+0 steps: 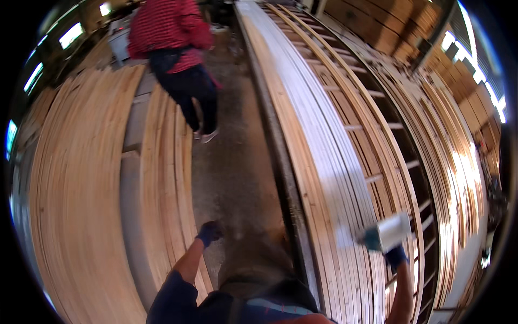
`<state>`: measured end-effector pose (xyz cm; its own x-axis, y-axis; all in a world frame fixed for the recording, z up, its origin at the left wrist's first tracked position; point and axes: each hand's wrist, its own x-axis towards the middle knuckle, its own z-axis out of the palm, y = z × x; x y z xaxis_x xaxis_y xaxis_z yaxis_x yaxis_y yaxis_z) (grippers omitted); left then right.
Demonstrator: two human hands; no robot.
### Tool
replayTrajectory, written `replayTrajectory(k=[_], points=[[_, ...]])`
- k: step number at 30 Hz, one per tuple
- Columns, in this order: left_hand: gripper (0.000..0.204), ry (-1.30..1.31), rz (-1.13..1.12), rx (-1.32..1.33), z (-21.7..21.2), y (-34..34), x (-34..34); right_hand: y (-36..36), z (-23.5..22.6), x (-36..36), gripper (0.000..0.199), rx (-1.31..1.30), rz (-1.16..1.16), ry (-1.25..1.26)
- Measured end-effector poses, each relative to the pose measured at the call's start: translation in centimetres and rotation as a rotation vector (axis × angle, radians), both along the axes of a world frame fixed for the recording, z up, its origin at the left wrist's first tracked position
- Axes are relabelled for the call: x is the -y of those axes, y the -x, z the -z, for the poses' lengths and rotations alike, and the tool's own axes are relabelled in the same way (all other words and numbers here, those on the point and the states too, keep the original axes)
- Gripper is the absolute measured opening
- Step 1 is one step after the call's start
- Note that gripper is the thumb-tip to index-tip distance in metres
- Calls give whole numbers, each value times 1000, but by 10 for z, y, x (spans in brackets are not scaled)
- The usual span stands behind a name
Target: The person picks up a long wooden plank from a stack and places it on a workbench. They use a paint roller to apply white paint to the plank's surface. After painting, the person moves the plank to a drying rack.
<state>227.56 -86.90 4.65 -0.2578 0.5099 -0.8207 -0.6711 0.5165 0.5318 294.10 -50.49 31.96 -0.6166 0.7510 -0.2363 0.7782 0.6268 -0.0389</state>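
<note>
My right hand (pixel 395 254), in a dark blue glove, grips a paint roller (pixel 389 232) with a pale cover. The roller lies on a long row of wooden strips (pixel 324 156) stretching away from me, a wide band of them coated white. My left hand (pixel 209 232), also gloved in blue, hangs free over the concrete floor with its fingers curled and nothing in it. It sits close to the edge of a stack of bare boards on my left.
A person in a red striped top and dark trousers (pixel 178 59) walks along the floor aisle (pixel 232 162) ahead. Stacks of pale boards (pixel 86 189) fill the left side. A wooden slatted rack (pixel 388 140) and more timber lie to the right.
</note>
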Motion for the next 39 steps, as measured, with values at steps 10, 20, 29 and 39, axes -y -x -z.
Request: replayTrajectory(k=[10, 20, 29, 39], points=[[36, 49, 101, -23, -6, -164, 208, 12, -69, 116, 38, -100, 395, 220], [35, -425, 564, -586, 7, -315, 270, -182, -77, 288, 32, -380, 675, 286], [43, -354, 407, -320, -190, -539, 142, -536, -66, 706, 43, -46, 473, 195], [39, -493, 716, -822, -167, -538, 124, -442, -47, 620, 34, -60, 577, 251]])
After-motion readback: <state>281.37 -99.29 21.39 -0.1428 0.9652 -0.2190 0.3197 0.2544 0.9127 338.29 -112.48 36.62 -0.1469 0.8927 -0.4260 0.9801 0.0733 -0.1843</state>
